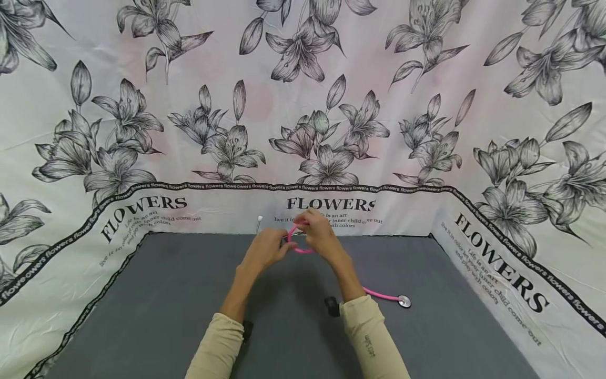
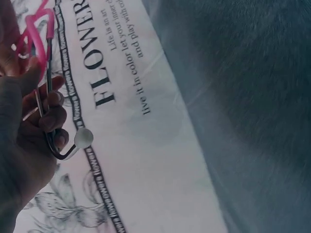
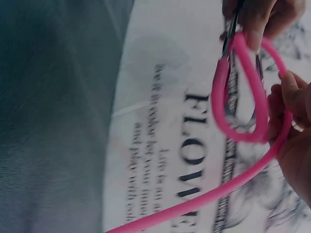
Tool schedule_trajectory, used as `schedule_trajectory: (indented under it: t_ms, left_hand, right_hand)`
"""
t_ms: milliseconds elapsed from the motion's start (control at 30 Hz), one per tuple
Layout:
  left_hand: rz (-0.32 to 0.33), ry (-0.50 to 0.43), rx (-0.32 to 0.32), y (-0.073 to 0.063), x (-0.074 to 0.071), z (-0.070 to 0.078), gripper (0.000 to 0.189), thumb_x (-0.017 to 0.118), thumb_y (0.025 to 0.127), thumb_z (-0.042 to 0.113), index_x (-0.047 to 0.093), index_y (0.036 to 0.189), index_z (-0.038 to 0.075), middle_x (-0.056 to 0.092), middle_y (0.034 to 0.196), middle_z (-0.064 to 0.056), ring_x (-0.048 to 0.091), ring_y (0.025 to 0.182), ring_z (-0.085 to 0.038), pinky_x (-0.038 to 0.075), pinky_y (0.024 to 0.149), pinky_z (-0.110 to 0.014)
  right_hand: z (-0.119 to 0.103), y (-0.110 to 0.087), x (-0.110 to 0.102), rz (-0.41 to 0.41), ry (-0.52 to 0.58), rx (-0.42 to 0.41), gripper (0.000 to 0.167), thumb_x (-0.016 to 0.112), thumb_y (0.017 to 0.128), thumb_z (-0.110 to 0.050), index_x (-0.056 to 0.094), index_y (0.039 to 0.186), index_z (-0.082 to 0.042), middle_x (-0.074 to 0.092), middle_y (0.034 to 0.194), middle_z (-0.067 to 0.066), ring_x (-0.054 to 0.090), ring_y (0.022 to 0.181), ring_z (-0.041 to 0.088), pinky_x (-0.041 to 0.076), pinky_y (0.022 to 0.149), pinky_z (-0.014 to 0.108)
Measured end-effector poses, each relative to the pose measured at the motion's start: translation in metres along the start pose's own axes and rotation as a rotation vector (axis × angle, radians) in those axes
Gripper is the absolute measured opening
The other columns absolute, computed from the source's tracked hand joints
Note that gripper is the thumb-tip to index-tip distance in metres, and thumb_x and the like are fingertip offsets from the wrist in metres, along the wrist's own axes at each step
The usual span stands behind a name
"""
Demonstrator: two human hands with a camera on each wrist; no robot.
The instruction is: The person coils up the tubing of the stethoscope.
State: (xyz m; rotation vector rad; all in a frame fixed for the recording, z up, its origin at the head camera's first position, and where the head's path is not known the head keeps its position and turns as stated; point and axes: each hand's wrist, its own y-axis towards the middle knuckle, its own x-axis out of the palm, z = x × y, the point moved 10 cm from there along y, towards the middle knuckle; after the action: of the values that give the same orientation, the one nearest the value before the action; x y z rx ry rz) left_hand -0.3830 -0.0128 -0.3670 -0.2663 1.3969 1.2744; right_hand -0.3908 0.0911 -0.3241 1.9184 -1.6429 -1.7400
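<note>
You hold a stethoscope with glossy pink rubber tubing point(image 3: 218, 191) up between your hands, near the far edge of the dark grey tabletop point(image 1: 180, 316). The tubing is bent into a loop between the two grips, and your hands seem set close together so that one steadies the metal end while the other controls the bend. Your left hand point(image 1: 267, 247) is closed, its fingers curled round the slim silvery metal ear tubes point(image 2: 50, 63) and its thumb pressing the pink bend against them; a round white eartip point(image 2: 84, 138) sticks out just past those fingers. Your right hand point(image 1: 319, 237), just beside it, has thumb and fingers together, pinching the pink run at the side of the loop. From that pinch the tubing trails back towards you and passes behind your right forearm, ending in a round silver metal chest piece point(image 1: 404, 301) that lies on the tabletop, well apart from both grips and to their right; resting there, it probably leaves the tail slack. Beyond your hands hangs white fabric printed with black flowers point(image 1: 326, 163).
</note>
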Motion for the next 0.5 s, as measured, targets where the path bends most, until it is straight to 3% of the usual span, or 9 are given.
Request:
schedule_trajectory:
  t_ms: [100, 233, 367, 500]
  left_hand:
    - [-0.019, -0.021, -0.015, -0.004, 0.011, -0.008, 0.029, 0.080, 0.092, 0.030, 0.068, 0.080, 0.006, 0.055, 0.062, 0.001, 0.040, 0.058, -0.008, 0.034, 0.055, -0.023]
    - [-0.059, -0.089, -0.034, -0.016, 0.019, -0.012, 0.027, 0.079, 0.092, 0.031, 0.067, 0.081, 0.009, 0.056, 0.065, 0.004, 0.040, 0.060, -0.007, 0.033, 0.056, -0.021]
    - [-0.060, -0.121, 0.013, -0.017, 0.010, -0.002, 0.023, 0.079, 0.092, 0.032, 0.070, 0.086, 0.012, 0.059, 0.067, 0.006, 0.042, 0.061, -0.004, 0.035, 0.058, -0.020]
    - [-0.039, -0.191, -0.007, -0.010, -0.003, -0.001, 0.027, 0.079, 0.092, 0.033, 0.065, 0.082, 0.013, 0.049, 0.065, 0.007, 0.037, 0.060, -0.004, 0.032, 0.057, -0.020]
  right_hand:
    - [0.026, -0.009, 0.012, -0.014, 0.094, 0.049, 0.019, 0.069, 0.088, 0.014, 0.068, 0.105, 0.006, 0.069, 0.100, 0.019, 0.071, 0.084, 0.029, 0.061, 0.072, 0.028]
    - [0.060, -0.028, 0.016, 0.008, 0.285, 0.213, 0.016, 0.073, 0.089, 0.010, 0.066, 0.103, 0.005, 0.070, 0.095, 0.021, 0.070, 0.080, 0.022, 0.057, 0.071, 0.020]
    - [0.084, -0.045, 0.017, 0.053, 0.460, 0.331, 0.012, 0.073, 0.091, 0.005, 0.067, 0.101, 0.007, 0.071, 0.095, 0.026, 0.065, 0.078, 0.007, 0.052, 0.071, 0.017]
    - [0.089, -0.042, 0.020, 0.068, 0.593, 0.320, 0.016, 0.071, 0.093, 0.006, 0.065, 0.106, 0.011, 0.069, 0.099, 0.031, 0.069, 0.082, 0.004, 0.060, 0.077, 0.023]
